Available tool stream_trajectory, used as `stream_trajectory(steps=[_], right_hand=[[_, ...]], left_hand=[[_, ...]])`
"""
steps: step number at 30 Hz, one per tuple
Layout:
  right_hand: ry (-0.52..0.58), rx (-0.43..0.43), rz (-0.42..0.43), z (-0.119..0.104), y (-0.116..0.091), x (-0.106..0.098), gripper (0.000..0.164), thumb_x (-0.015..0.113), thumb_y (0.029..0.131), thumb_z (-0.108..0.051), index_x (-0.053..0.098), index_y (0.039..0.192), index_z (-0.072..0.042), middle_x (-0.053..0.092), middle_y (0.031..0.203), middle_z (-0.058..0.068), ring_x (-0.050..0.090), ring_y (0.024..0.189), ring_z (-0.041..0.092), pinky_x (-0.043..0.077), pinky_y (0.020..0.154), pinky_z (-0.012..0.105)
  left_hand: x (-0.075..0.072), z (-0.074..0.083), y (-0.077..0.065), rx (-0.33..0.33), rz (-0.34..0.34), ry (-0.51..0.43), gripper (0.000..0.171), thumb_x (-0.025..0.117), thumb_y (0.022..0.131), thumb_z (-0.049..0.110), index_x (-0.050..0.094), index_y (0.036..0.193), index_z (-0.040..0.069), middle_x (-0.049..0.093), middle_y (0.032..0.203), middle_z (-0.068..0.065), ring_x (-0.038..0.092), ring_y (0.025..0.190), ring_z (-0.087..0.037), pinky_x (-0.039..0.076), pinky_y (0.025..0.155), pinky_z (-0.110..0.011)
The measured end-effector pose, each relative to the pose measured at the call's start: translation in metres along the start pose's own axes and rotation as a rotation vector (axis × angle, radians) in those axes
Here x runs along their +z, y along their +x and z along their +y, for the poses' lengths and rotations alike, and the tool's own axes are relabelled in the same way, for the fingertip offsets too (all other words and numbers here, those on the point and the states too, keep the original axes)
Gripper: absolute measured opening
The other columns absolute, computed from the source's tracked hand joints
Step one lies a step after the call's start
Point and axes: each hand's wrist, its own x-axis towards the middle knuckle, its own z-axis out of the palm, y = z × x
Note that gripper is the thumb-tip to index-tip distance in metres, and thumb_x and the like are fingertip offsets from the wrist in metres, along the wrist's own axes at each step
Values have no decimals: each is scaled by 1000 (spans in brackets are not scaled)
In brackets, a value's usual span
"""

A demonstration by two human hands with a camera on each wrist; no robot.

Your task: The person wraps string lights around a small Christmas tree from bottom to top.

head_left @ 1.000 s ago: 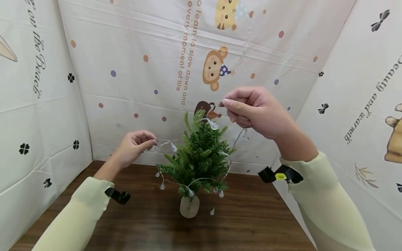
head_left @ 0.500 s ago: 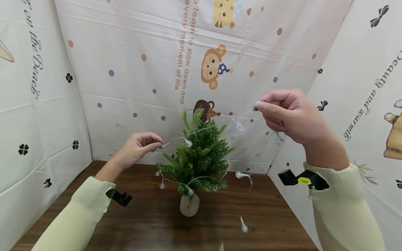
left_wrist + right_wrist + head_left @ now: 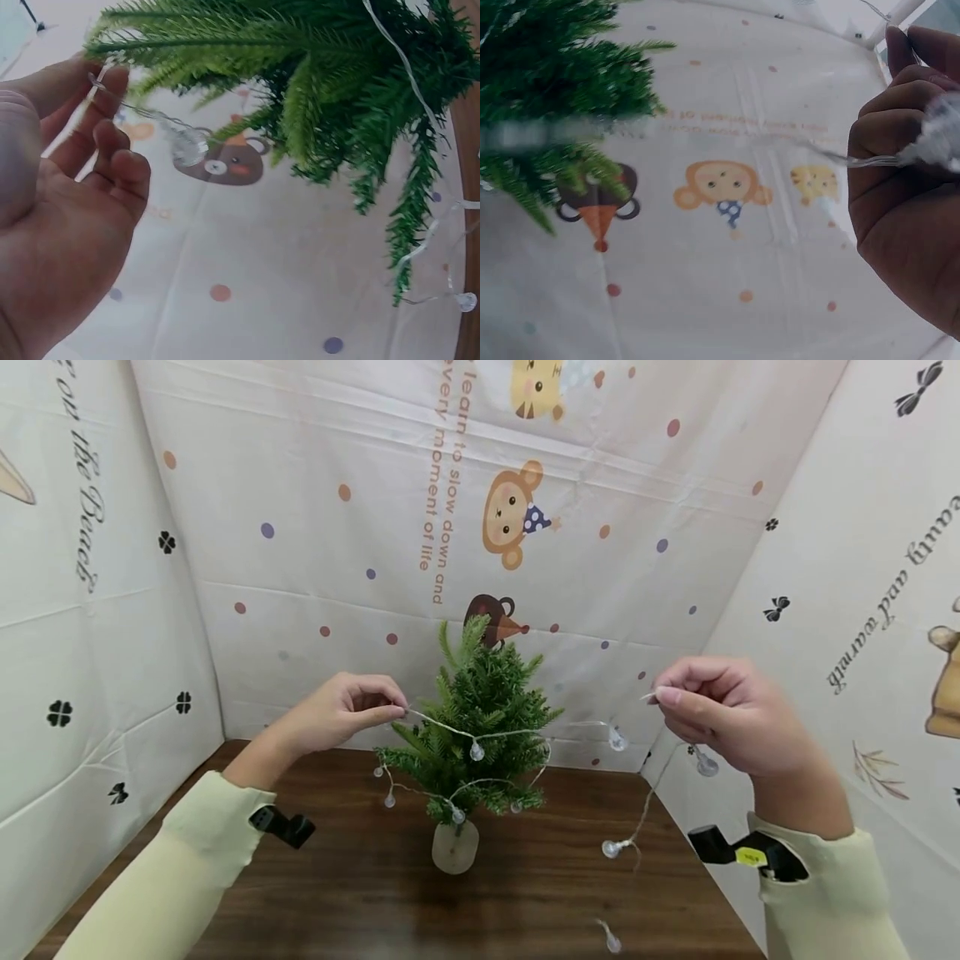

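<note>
A small artificial Christmas tree point(image 3: 491, 710) stands upright in the middle of the head view. A string of lights point(image 3: 477, 750) with clear drop-shaped bulbs stretches across its front between my two hands. On the tree's left, my left hand point(image 3: 348, 710) pinches the wire between thumb and fingertips; in the left wrist view a bulb point(image 3: 189, 146) hangs just past those fingers. My right hand point(image 3: 720, 714), out to the right, pinches the wire too. Below it a loose length with bulbs point(image 3: 613, 849) dangles. A lower loop of wire point(image 3: 408, 790) lies round the bottom branches.
The tree's pale round base point(image 3: 454, 847) rests on a dark wooden table point(image 3: 337, 877). White printed cloth point(image 3: 315, 510) walls in the table at the back and on both sides. Black cameras point(image 3: 283, 827) sit on both wrists.
My right hand has moved right and then down, drawing the wire across the tree's front from behind the top. My left hand has shifted slightly right, toward the tree.
</note>
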Motion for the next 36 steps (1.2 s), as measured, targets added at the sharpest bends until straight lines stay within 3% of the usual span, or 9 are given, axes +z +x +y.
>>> stream_trajectory(steps=[5, 9, 14, 18, 20, 24, 27, 30, 36], right_hand=[[41, 20, 17, 12, -15, -4, 47, 26, 94, 30, 65, 106, 7, 31, 60, 5, 27, 48, 16, 18, 40, 28], [99, 11, 18, 20, -21, -10, 50, 21, 95, 29, 64, 107, 7, 29, 62, 4, 25, 48, 16, 17, 41, 27], [163, -2, 20, 26, -24, -14, 52, 18, 97, 26, 64, 111, 8, 31, 63, 5, 24, 49, 15, 16, 42, 27], [189, -20, 15, 29, -23, -16, 51, 18, 97, 26, 64, 114, 10, 31, 62, 5, 24, 49, 15, 17, 43, 26], [194, -19, 21, 29, -21, -17, 51, 18, 98, 25, 64, 114, 10, 31, 62, 5, 23, 49, 15, 16, 43, 26], [182, 20, 58, 28, -17, -16, 49, 21, 100, 22, 66, 113, 8, 30, 61, 6, 23, 49, 16, 15, 43, 28], [175, 56, 83, 30, -15, -16, 48, 23, 102, 20, 68, 113, 5, 30, 60, 6, 22, 48, 17, 14, 43, 30], [181, 70, 96, 34, -13, -16, 47, 25, 103, 18, 69, 112, 3, 30, 60, 6, 22, 48, 17, 13, 43, 30], [186, 73, 77, 42, -11, -21, 45, 26, 104, 16, 68, 111, 1, 31, 60, 6, 23, 47, 16, 13, 42, 30]], left_hand=[[-1, 15, 5, -14, -51, 89, 11, 64, 103, 16, 75, 105, 18, 69, 97, -2, 51, 66, -15, 47, 62, -27], [1, 28, 6, -25, -69, 186, 11, 66, 102, 21, 76, 105, 22, 70, 97, 2, 48, 64, -16, 43, 59, -28], [13, 42, 4, 32, 8, 271, 9, 68, 100, 20, 77, 103, 21, 67, 91, 8, 49, 65, -13, 43, 58, -26], [38, 58, 9, 168, 130, 357, 6, 71, 98, 15, 77, 100, 15, 66, 90, 8, 51, 70, -13, 46, 59, -25], [56, 68, 14, 230, 171, 421, 6, 73, 96, 15, 77, 101, 12, 68, 94, 7, 57, 79, -13, 51, 67, -26], [94, 87, 31, 297, 191, 527, 14, 74, 95, 16, 76, 107, 10, 71, 106, 3, 60, 98, -13, 54, 85, -29], [121, 97, 48, 287, 165, 578, 21, 73, 97, 19, 74, 115, 10, 70, 112, 0, 59, 100, -15, 53, 87, -29], [140, 105, 63, 233, 133, 607, 27, 71, 99, 23, 72, 122, 10, 70, 117, -1, 59, 102, -16, 53, 88, -29], [154, 108, 83, 156, 98, 551, 17, 69, 99, 20, 76, 113, 11, 75, 106, 1, 66, 96, -14, 55, 85, -29]])
